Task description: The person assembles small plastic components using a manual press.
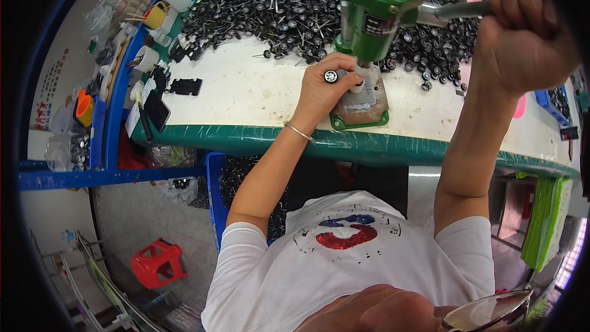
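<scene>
A green hand-operated press (371, 6) stands on the bench in front of me. My right hand (522, 34) is raised at the upper right, with its fingers wrapped round the press lever (458, 10). Under the ram, my left hand (329, 86) reaches in from the left with thumb and fingers pinched at the white fixture (356, 87) on the press base (373, 110). A small black toy wheel (331, 76) with a silver hub shows against the left fingers. Whatever sits between the left fingertips and the ram is mostly hidden.
Many black wheels, some on thin metal axles, form a heap (264, 6) behind the press. A phone (157, 110) lies near the bench's left edge. Beneath the bench is a blue crate (215, 197). A red stool (158, 263) stands on the floor at left.
</scene>
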### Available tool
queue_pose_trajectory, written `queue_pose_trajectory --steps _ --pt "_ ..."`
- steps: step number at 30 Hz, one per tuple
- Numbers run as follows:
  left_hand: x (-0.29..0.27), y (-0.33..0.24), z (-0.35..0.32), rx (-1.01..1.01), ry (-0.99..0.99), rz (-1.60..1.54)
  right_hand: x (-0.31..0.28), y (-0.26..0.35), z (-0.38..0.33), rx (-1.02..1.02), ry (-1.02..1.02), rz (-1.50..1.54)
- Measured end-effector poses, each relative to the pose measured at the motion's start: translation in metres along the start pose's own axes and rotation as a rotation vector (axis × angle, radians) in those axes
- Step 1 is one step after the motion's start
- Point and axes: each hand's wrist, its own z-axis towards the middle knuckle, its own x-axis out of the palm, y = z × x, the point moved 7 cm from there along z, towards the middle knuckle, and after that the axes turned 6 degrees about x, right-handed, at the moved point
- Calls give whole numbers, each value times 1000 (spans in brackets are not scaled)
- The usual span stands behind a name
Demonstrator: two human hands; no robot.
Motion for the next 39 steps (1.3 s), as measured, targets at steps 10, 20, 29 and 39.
queue_pose_trajectory --steps 10,20,29,39 --pt "3 8 -8 -239 -17 -146 9 -40 25 403 -151 -16" --pt "-85 45 -16 -267 -379 -502 -3 -99 -3 811 -222 -113" --pt "-213 51 9 -332 -398 372 -140 -130 -160 989 595 -840" --pt "-186 53 31 -85 38 1206 -134 -133 -216 651 745 -1096"
